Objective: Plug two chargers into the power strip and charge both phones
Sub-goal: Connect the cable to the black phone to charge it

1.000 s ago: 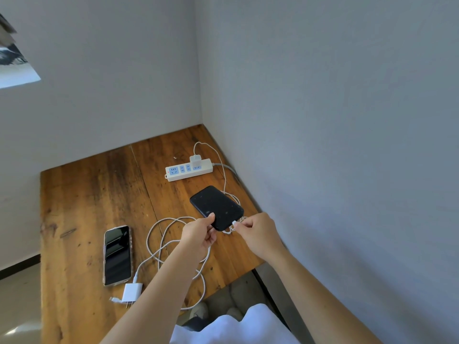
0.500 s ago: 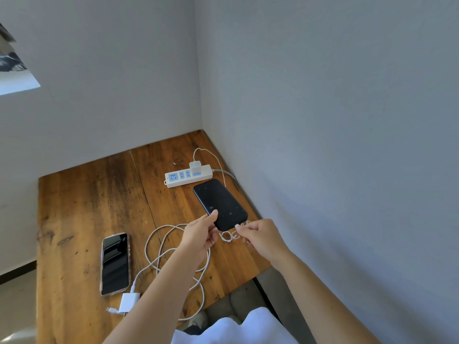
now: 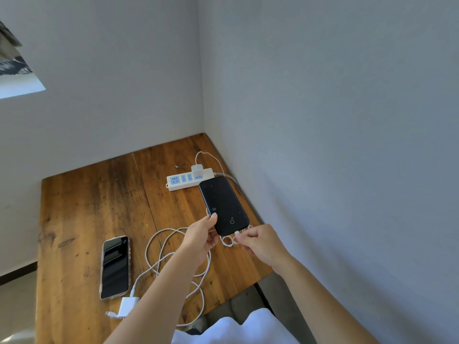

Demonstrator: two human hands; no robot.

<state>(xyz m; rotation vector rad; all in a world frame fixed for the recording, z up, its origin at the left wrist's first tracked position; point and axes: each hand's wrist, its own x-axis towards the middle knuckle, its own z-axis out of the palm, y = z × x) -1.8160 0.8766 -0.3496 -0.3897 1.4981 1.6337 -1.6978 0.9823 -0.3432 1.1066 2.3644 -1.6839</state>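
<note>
My left hand (image 3: 201, 238) grips the near left corner of a black phone (image 3: 223, 203) tilted up above the table. My right hand (image 3: 258, 242) pinches a white cable plug (image 3: 237, 232) at the phone's bottom edge. That cable runs along the wall to a white charger (image 3: 197, 170) seated in the white power strip (image 3: 183, 181). A second phone (image 3: 114, 266) with a dark screen lies flat at the left. Beside it lies a second white charger (image 3: 128, 306), unplugged, its cable (image 3: 159, 254) looped loosely under my left forearm.
The wooden table (image 3: 82, 209) sits in a corner, with grey walls behind and to the right. Its near edge runs diagonally under my arms. The power strip's own cord (image 3: 229, 177) leads off toward the right wall.
The black phone has swung round and lifted, now pointing away from me near the power strip. My right hand has brought the cable plug to the phone's bottom edge.
</note>
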